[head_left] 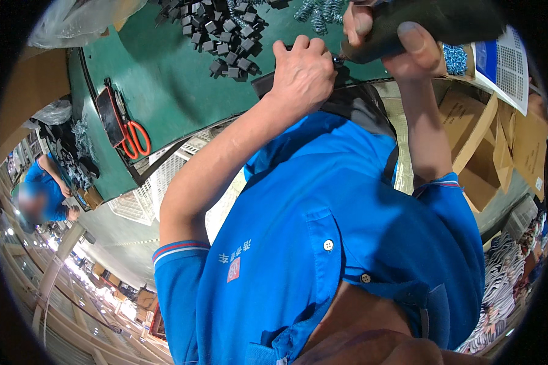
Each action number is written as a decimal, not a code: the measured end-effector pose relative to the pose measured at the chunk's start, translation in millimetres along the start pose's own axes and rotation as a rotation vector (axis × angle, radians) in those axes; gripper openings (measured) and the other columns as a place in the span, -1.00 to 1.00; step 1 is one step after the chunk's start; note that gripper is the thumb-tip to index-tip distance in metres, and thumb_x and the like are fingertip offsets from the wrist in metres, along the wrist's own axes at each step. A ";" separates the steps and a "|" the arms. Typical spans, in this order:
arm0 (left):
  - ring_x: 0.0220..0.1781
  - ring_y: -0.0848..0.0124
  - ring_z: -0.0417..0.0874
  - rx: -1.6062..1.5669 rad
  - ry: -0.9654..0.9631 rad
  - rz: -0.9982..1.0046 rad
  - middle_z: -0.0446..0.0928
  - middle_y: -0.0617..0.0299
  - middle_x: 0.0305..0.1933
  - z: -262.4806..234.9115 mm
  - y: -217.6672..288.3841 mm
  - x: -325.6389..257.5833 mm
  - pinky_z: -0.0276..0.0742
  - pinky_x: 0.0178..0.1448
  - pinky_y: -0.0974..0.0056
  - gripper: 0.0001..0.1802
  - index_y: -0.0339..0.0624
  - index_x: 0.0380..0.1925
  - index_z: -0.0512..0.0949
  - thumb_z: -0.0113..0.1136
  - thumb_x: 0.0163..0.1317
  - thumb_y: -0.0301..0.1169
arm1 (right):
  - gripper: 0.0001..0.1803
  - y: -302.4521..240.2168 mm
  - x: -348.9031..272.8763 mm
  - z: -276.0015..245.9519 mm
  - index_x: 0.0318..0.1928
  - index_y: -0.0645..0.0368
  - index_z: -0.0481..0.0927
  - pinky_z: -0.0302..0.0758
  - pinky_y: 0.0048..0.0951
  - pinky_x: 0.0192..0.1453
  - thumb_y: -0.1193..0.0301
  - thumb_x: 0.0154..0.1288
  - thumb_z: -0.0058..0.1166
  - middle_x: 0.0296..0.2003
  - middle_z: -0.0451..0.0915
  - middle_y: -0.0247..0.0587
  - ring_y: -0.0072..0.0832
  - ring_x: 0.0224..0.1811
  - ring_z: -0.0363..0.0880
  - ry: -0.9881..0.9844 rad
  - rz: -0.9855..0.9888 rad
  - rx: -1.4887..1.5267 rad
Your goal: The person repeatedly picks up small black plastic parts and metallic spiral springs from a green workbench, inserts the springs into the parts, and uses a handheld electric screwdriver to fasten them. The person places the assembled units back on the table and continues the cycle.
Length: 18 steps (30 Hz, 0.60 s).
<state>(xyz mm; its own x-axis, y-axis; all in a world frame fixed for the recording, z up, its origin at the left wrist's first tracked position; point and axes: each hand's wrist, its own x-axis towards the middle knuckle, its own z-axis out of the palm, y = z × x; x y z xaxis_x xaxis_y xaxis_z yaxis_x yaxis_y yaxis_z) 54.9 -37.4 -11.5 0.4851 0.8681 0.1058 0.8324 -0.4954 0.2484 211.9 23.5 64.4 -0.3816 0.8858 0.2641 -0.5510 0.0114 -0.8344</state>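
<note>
Two hands: both meet at the table's near edge, working on one dark piece.
Right hand (386, 30): clamped around a dark tapered part (432, 24), thumb pressed flat on its side, fingers wrapped over the top.
Left hand (301, 70): curled into a loose fist, fingertips pinching something small at the narrow tip of the dark part; what it pinches is too hidden to name.
Dark part: held above the green table (170, 73), just in front of the person's chest.
Black blocks (222, 33): a loose heap on the table beyond the left hand.
Metal springs (316, 12): a small pile next to the blocks, near the top edge.
Scissors (135, 139): red-handled, lying well off to the left beside a black tool.
Cardboard boxes (487, 152): stacked to the right of the right forearm.
Co-worker (42, 188): in a blue shirt, far left, at another stretch of the table.
</note>
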 end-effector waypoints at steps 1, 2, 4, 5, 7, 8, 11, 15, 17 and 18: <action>-0.10 0.23 0.49 -0.003 0.001 0.004 0.51 0.23 -0.28 -0.3 0.4 0.3 0.24 -0.13 -0.01 -0.81 -0.14 -0.47 0.67 0.26 0.01 -0.27 | -0.12 5.0 7.7 -10.7 0.03 0.56 0.40 0.57 -0.50 -0.41 -0.06 0.05 0.34 -0.43 0.58 -0.16 -0.45 -0.45 0.60 -0.122 -0.035 0.067; -0.10 0.23 0.49 -0.008 0.003 -0.002 0.51 0.23 -0.27 -1.2 0.1 0.0 0.25 -0.12 -0.01 -0.80 -0.14 -0.46 0.67 0.27 0.01 -0.26 | -0.09 5.7 14.1 -13.3 0.03 0.59 0.40 0.57 -0.52 -0.44 -0.08 0.05 0.35 -0.44 0.59 -0.17 -0.46 -0.47 0.61 -0.251 -0.070 0.136; -0.09 0.23 0.49 -0.016 0.007 -0.015 0.51 0.23 -0.26 -2.5 0.8 -1.6 0.26 -0.11 -0.02 -0.78 -0.15 -0.44 0.66 0.28 0.02 -0.25 | -0.04 -5.7 19.7 -10.1 0.01 0.62 0.42 0.63 -0.49 -0.41 -0.13 0.02 0.39 -0.45 0.61 -0.11 -0.45 -0.48 0.63 -0.175 0.066 0.093; -0.08 0.23 0.49 -0.012 -0.009 -0.015 0.51 0.23 -0.25 -3.0 0.6 -1.1 0.26 -0.10 -0.02 -0.78 -0.15 -0.43 0.66 0.29 0.02 -0.24 | -0.04 -5.3 20.0 -10.8 0.03 0.62 0.41 0.64 -0.47 -0.39 -0.10 0.01 0.41 -0.44 0.62 -0.08 -0.44 -0.47 0.63 -0.180 0.096 0.143; -0.07 0.23 0.49 -0.001 -0.039 -0.019 0.51 0.23 -0.24 -4.4 1.5 -0.1 0.28 -0.09 -0.02 -0.76 -0.16 -0.40 0.66 0.29 0.04 -0.22 | -0.05 -10.6 16.7 -2.4 0.06 0.64 0.38 0.66 -0.43 -0.35 -0.02 -0.01 0.46 -0.40 0.63 -0.01 -0.41 -0.45 0.64 -0.144 0.010 0.287; -0.07 0.22 0.49 0.007 -0.055 -0.020 0.51 0.22 -0.23 -6.0 1.4 -0.5 0.30 -0.08 -0.01 -0.74 -0.15 -0.35 0.65 0.30 0.05 -0.21 | -0.07 -13.4 14.7 1.9 0.07 0.61 0.39 0.66 -0.42 -0.35 -0.05 0.04 0.38 -0.38 0.63 -0.02 -0.40 -0.44 0.64 -0.113 -0.041 0.290; -0.05 0.18 0.49 -0.003 -0.062 -0.012 0.49 0.21 -0.21 -8.2 1.5 0.2 0.33 -0.06 0.01 -0.69 -0.14 -0.25 0.62 0.32 0.09 -0.19 | -0.13 -42.5 3.0 1.4 0.13 0.51 0.40 0.65 -0.40 -0.32 -0.13 0.20 0.14 -0.32 0.63 -0.04 -0.37 -0.41 0.63 0.104 -0.196 0.073; -0.05 0.16 0.49 -0.038 -0.051 -0.035 0.49 0.19 -0.21 -8.4 0.6 -3.1 0.31 -0.01 0.03 -0.67 -0.16 -0.20 0.61 0.34 0.08 -0.23 | -0.16 -79.1 -18.9 -18.6 0.20 0.38 0.41 0.64 -0.36 -0.29 -0.23 0.40 -0.17 -0.23 0.63 -0.07 -0.33 -0.36 0.62 0.320 -0.277 -0.119; -0.05 0.16 0.49 -0.056 -0.048 -0.035 0.50 0.19 -0.19 -10.3 0.9 -4.4 0.31 0.02 0.04 -0.66 -0.17 -0.17 0.61 0.34 0.08 -0.23 | -0.20 -67.0 -25.2 -22.3 0.22 0.31 0.42 0.64 -0.30 -0.23 -0.22 0.42 -0.23 -0.17 0.63 -0.05 -0.29 -0.33 0.64 0.443 -0.241 -0.104; -0.04 0.15 0.49 -0.067 -0.049 -0.034 0.50 0.19 -0.19 -10.5 0.6 -5.3 0.31 0.03 0.04 -0.65 -0.17 -0.16 0.61 0.34 0.09 -0.24 | -0.22 -66.7 -32.7 -17.7 0.22 0.28 0.42 0.64 -0.29 -0.22 -0.21 0.43 -0.26 -0.14 0.64 -0.04 -0.27 -0.32 0.65 0.507 -0.199 -0.057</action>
<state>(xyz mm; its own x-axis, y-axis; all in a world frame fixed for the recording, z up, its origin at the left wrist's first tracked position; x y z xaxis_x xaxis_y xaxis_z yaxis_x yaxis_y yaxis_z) 50.0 -41.9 -1.8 0.4707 0.8809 0.0491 0.8295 -0.4609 0.3156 274.2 1.9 102.8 0.1392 0.9765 0.1648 -0.5297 0.2140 -0.8208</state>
